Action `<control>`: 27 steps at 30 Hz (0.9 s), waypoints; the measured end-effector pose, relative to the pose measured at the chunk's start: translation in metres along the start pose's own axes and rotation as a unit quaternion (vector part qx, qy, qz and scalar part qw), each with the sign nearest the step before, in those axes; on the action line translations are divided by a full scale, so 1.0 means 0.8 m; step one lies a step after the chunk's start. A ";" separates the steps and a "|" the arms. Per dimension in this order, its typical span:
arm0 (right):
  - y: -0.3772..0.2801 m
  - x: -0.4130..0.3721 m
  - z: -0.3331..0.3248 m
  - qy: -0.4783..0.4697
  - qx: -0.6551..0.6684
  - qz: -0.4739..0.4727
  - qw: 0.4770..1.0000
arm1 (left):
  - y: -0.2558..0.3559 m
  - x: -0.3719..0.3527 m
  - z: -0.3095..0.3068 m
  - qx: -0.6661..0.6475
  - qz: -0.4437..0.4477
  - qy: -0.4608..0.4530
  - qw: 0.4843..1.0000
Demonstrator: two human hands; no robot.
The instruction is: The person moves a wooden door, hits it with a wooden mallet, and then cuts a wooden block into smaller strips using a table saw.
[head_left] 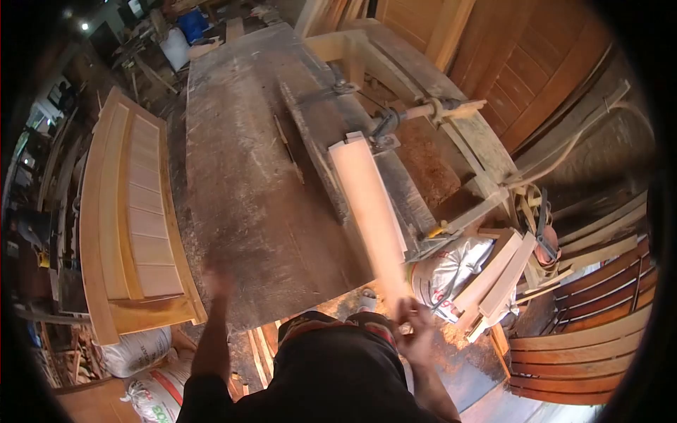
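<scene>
A pale reddish wooden board [367,204] lies lengthwise over the dark worktable [240,169], beside a long straight strip [310,151] fixed along the top. My right hand [415,324] is closed around the board's near end, which sticks out past the table's front edge. Another wooden piece shows along the board's right side and at its far end. Smeared by motion, my left hand [218,278] is over the table's near left corner, apart from the board; its fingers are not distinct. A narrow slit [288,149] runs in the tabletop left of the strip.
A framed wooden panel [144,211] stands left of the table. Clamps [386,123] sit beyond the board, near sawdust [427,158]. At right are cut wood pieces [504,275] on a white sack [451,271], and a slatted wooden piece [585,352].
</scene>
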State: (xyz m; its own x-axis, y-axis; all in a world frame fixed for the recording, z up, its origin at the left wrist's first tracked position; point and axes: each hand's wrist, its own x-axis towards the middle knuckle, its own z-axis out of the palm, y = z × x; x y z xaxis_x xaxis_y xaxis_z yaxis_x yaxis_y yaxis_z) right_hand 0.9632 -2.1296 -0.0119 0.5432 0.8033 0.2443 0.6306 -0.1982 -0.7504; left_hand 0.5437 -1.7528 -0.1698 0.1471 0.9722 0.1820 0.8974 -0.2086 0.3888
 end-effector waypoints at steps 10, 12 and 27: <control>-0.039 0.045 0.132 -0.129 -0.211 -0.096 0.964 | 0.355 -0.045 0.018 -0.067 0.171 -0.073 0.980; -0.044 0.052 0.149 -0.116 -0.215 -0.102 0.964 | 0.360 -0.038 0.041 -0.075 0.182 -0.088 0.977; -0.020 0.110 0.195 -0.086 -0.239 -0.060 0.965 | 0.374 0.015 0.078 -0.110 0.122 -0.101 0.981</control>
State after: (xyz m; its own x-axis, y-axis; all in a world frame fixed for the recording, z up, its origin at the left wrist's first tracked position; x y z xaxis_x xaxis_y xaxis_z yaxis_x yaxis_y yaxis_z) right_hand 0.9142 -1.9678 -0.0744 0.3771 0.9094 0.1752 0.8891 -0.3024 -0.3437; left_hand 0.8398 -1.7969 -0.1078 0.4449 0.8875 0.1203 0.7177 -0.4337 0.5448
